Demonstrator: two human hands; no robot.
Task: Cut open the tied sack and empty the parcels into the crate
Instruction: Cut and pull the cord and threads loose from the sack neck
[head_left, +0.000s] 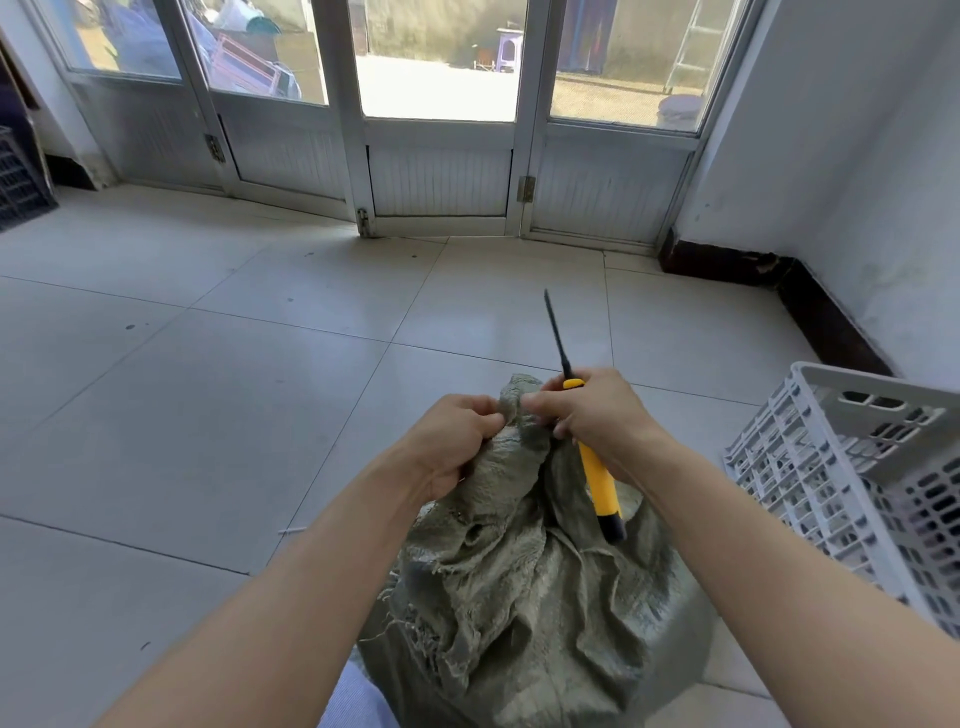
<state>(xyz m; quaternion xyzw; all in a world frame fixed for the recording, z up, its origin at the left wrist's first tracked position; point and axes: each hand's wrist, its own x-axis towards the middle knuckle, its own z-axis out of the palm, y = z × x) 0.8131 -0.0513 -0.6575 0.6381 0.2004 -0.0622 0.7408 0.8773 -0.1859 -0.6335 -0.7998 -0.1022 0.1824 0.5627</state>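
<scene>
At the neck of the green woven sack (519, 597), L hand (447, 441) curls tight on the bunched cloth. R hand (587, 415) grips a yellow-handled knife (597, 483), blade pointing up & away. Sack stands on tiled floor (260, 364), contents hidden; white lattice crate (857, 478) sits just to its right.

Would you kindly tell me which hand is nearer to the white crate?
Right. The right hand, gripping the knife at the sack, lies left of the crate; the left hand, holding the sack, is farther left.
</scene>
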